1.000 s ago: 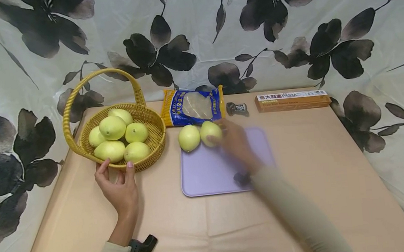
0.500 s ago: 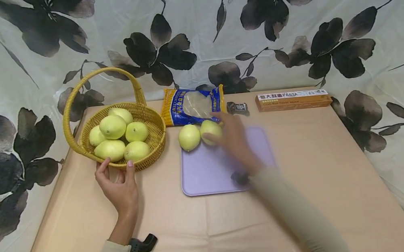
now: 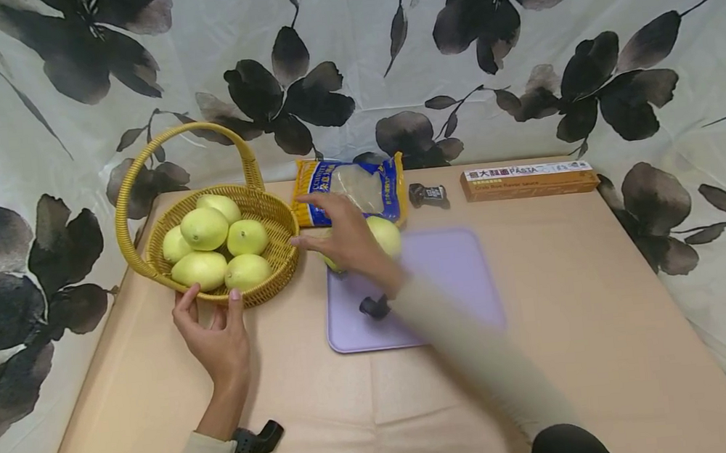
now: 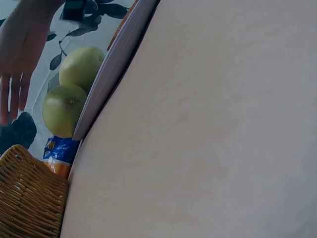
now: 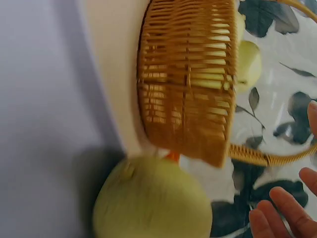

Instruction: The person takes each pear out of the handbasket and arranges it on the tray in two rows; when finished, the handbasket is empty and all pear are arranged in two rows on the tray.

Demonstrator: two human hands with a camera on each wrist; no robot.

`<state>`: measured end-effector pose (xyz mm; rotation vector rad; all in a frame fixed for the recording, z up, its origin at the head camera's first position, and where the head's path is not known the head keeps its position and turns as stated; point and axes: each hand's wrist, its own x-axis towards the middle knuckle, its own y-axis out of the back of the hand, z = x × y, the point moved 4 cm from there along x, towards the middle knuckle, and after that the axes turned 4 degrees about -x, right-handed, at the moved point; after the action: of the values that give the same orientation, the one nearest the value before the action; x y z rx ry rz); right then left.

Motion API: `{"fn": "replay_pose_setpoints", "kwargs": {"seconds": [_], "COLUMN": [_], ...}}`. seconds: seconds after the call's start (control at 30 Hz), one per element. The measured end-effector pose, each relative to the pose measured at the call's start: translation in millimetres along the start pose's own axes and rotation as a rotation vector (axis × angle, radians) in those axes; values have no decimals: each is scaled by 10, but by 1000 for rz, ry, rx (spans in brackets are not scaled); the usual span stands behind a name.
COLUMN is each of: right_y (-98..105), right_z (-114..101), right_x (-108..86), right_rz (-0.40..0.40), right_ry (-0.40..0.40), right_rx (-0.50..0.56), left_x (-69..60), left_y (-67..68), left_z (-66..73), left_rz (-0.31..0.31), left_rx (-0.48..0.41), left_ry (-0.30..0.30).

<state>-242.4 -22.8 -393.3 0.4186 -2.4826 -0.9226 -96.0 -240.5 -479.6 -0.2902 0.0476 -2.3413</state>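
A yellow wicker basket (image 3: 284, 267) with a tall handle stands at the left, holding several pale yellow-green, lemon-like fruits (image 3: 204, 229). My left hand (image 3: 217, 346) grips its near rim, thumb and fingers against the wicker. Above the far-left corner of a lilac tray (image 3: 454, 283), my right hand (image 3: 352, 238) hovers with fingers spread, holding nothing. Two more such fruits sit at the tray's far edge; one (image 3: 386, 234) shows beside the hand, while the other (image 3: 331, 264) is mostly hidden under it. The left wrist view shows both fruits (image 4: 64, 111) and the right hand's straight fingers.
Behind the tray lies a blue-and-yellow pasta bag (image 3: 392, 187), partly covered by the right hand. A small dark packet (image 3: 428, 195) is right of it, then a long brown pasta box (image 3: 529, 181). A floral cloth (image 3: 346, 53) hangs behind the table.
My right hand has moved left from the right-hand fruit to above the left-hand one, toward the basket, without carrying anything. The left hand, basket and both tray fruits have stayed in place.
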Motion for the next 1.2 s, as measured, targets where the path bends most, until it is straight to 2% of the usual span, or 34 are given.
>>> {"fn": "replay_pose_setpoints", "kwargs": {"seconds": [0.17,0.37,0.67,0.97,1.2], "right_y": [-285,-590,-910,-1035,-980], "right_z": [-153,-275,-336,-352,-347], "right_x": [241,484,737,801,778], "right_rz": [-68,-154,-299,-356,-318], "right_ry": [32,78,30,-10,-38], "right_rx": [14,-17,-133,-207,-208], "left_x": [2,-1,7,1,15], "left_y": [3,-5,3,-4,3], "left_z": [-3,-5,-4,-10,-7], "left_rz": [4,-1,4,3,7], "left_rx": [-6,4,5,5,-6], "left_ry": [-1,0,0,5,-5]}}
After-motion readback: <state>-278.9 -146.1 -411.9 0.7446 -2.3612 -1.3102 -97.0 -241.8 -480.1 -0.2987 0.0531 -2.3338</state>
